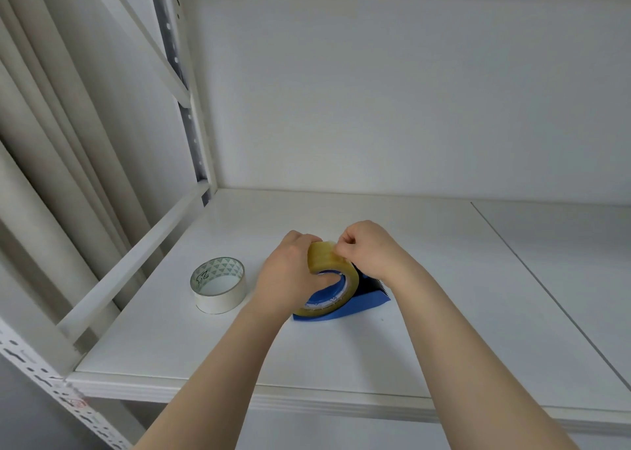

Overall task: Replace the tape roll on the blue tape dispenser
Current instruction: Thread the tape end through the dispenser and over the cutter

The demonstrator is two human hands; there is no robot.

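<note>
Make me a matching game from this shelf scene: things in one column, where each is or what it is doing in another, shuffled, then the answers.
Things:
1. White roll
2. Yellowish roll
3. Left hand
4. Right hand

Places or states:
A. Pinching at the top edge of the yellowish roll
B. Lying flat on the shelf, left of both hands, untouched
C. Sitting on the blue dispenser
D. Gripping the yellowish roll from its left side

Pairs: 1-B, 2-C, 3-D, 4-A
</note>
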